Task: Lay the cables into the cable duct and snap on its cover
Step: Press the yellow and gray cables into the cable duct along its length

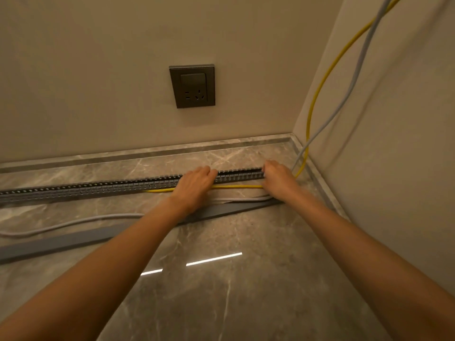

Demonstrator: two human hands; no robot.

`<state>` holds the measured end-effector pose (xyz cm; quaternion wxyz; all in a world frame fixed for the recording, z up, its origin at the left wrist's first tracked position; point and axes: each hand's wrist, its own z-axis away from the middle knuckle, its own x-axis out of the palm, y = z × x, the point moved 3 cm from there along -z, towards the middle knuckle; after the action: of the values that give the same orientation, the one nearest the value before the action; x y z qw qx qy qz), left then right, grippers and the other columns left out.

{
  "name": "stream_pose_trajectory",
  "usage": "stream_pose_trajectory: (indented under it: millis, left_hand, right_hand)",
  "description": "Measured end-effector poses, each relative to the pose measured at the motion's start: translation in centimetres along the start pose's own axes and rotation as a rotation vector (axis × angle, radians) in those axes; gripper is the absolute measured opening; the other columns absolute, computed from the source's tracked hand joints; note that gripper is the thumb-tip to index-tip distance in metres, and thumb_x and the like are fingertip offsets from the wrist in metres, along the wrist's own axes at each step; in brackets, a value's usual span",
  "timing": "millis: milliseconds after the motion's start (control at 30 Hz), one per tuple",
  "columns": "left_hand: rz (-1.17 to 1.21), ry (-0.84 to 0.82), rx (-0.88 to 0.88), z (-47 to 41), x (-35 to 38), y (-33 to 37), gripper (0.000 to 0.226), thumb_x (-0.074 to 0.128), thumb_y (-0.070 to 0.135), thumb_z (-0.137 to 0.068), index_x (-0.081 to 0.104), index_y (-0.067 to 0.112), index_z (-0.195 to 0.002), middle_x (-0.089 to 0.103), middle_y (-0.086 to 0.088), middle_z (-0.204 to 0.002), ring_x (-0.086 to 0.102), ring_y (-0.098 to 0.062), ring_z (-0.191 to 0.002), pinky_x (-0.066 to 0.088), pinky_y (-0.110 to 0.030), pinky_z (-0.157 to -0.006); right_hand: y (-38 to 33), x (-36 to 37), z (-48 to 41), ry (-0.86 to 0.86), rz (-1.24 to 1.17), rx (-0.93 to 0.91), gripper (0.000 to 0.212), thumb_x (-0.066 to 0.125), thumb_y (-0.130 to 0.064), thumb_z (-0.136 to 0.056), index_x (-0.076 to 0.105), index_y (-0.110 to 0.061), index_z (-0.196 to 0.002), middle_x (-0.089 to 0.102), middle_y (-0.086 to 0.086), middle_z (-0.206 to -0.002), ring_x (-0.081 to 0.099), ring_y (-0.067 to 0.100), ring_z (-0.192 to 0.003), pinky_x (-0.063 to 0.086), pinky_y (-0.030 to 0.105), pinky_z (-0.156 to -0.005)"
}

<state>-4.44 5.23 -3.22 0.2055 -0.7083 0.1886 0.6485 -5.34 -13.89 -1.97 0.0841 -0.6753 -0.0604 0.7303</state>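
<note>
While my left hand (194,183) and right hand (278,179) are pressing flat, gripping nothing, on the slotted grey plastic cable duct (98,188) near the marble counter's (246,291) back right corner, I am watching the thin yellow cable (236,186) lying just outside it between them.

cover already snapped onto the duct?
No, the grey cover lies loose on the countertop, in front of the open slotted duct.

Both hands' fingertips hidden over the duct (98,187); duct & cover (61,243) cut off at left edge.
</note>
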Motion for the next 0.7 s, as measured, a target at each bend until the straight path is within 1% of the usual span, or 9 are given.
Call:
stream_pose_trajectory:
  millis: [67, 167, 267, 333, 433, 500, 567, 633, 700]
  left_hand:
    - [0.009, -0.057, 0.054, -0.2, 0.6, 1.2, 0.029, 0.047, 0.008, -0.092, 0.046, 0.008, -0.120, 0.053, -0.014, -0.121, 0.052, -0.031, -0.108, 0.044, -0.038, -0.085]
    - [0.009, -0.102, 0.014, -0.5, 1.3, 1.6, 0.027, 0.043, 0.008, -0.093, 0.048, 0.008, -0.120, 0.052, -0.014, -0.124, 0.050, -0.031, -0.114, 0.042, -0.038, -0.089]
    - [0.010, -0.132, -0.024, -0.9, 1.3, 1.6, 0.025, 0.041, 0.010, -0.095, 0.048, 0.005, -0.118, 0.053, -0.017, -0.123, 0.051, -0.032, -0.112, 0.042, -0.039, -0.091]
    - [0.046, -0.137, -0.052, -1.0, 1.1, 1.4, 0.024, 0.039, 0.011, -0.096, 0.045, 0.004, -0.118, 0.052, -0.018, -0.120, 0.054, -0.035, -0.105, 0.044, -0.042, -0.085]
    - [0.143, -0.058, -0.106, -0.5, 0.5, 0.5, 0.018, 0.043, 0.010, -0.094, 0.039, 0.007, -0.112, 0.048, -0.017, -0.110, 0.058, -0.037, -0.083, 0.047, -0.044, -0.067]
    - [0.154, 0.023, -0.089, -0.2, -0.1, -0.2, 0.016, 0.047, 0.012, -0.094, 0.042, 0.008, -0.108, 0.048, -0.016, -0.105, 0.057, -0.038, -0.076, 0.046, -0.044, -0.062]
    - [0.171, 0.096, -0.082, -0.2, -1.0, -0.9, 0.015, 0.047, 0.014, -0.094, 0.047, 0.006, -0.106, 0.050, -0.018, -0.101, 0.056, -0.038, -0.076, 0.044, -0.043, -0.060]
    - [0.193, 0.142, -0.102, -0.6, -1.7, -1.5, 0.016, 0.047, 0.015, -0.094, 0.052, 0.003, -0.104, 0.053, -0.020, -0.097, 0.056, -0.038, -0.077, 0.039, -0.039, -0.059]
    - [0.161, 0.124, -0.106, -1.0, -2.1, -1.9, 0.017, 0.049, 0.013, -0.094, 0.056, 0.004, -0.106, 0.055, -0.020, -0.097, 0.056, -0.038, -0.081, 0.040, -0.039, -0.061]
  right_hand:
    - [0.3, 0.3, 0.5, -0.071, 0.124, -0.030, 0.028, 0.046, -0.006, -0.088, 0.052, 0.000, -0.115, 0.053, 0.020, -0.120, 0.051, 0.037, -0.109, 0.041, 0.039, -0.092]
    - [0.7, 0.5, 0.8, -0.094, 0.234, -0.044, 0.027, 0.045, -0.004, -0.087, 0.054, -0.001, -0.113, 0.054, 0.019, -0.118, 0.051, 0.037, -0.109, 0.040, 0.039, -0.092]
    - [0.9, 0.5, 0.9, -0.101, 0.290, -0.050, 0.024, 0.045, -0.005, -0.088, 0.055, -0.003, -0.109, 0.059, 0.019, -0.116, 0.054, 0.035, -0.108, 0.042, 0.039, -0.091]
    - [1.0, 0.3, 0.9, -0.091, 0.309, -0.059, 0.023, 0.043, -0.004, -0.089, 0.056, -0.003, -0.108, 0.060, 0.019, -0.115, 0.056, 0.036, -0.108, 0.042, 0.040, -0.091]
    - [1.3, -0.3, 0.5, -0.010, 0.276, -0.078, 0.018, 0.044, -0.007, -0.091, 0.054, -0.003, -0.105, 0.064, 0.020, -0.112, 0.057, 0.037, -0.104, 0.039, 0.041, -0.090]
    - [1.5, -1.0, 0.0, 0.056, 0.227, -0.091, 0.019, 0.049, -0.017, -0.092, 0.055, -0.002, -0.103, 0.066, 0.021, -0.109, 0.057, 0.037, -0.103, 0.038, 0.040, -0.089]
    - [1.6, -1.4, -0.6, 0.094, 0.199, -0.098, 0.023, 0.050, -0.024, -0.093, 0.058, -0.003, -0.100, 0.067, 0.020, -0.107, 0.058, 0.035, -0.103, 0.036, 0.039, -0.090]
    - [1.7, -1.6, -1.2, 0.116, 0.174, -0.107, 0.021, 0.048, -0.023, -0.094, 0.061, -0.007, -0.097, 0.069, 0.017, -0.104, 0.059, 0.034, -0.101, 0.033, 0.038, -0.093]
    - [1.9, -1.6, -1.7, 0.112, 0.139, -0.117, 0.021, 0.045, -0.019, -0.095, 0.065, -0.011, -0.098, 0.070, 0.014, -0.103, 0.059, 0.032, -0.101, 0.030, 0.036, -0.096]
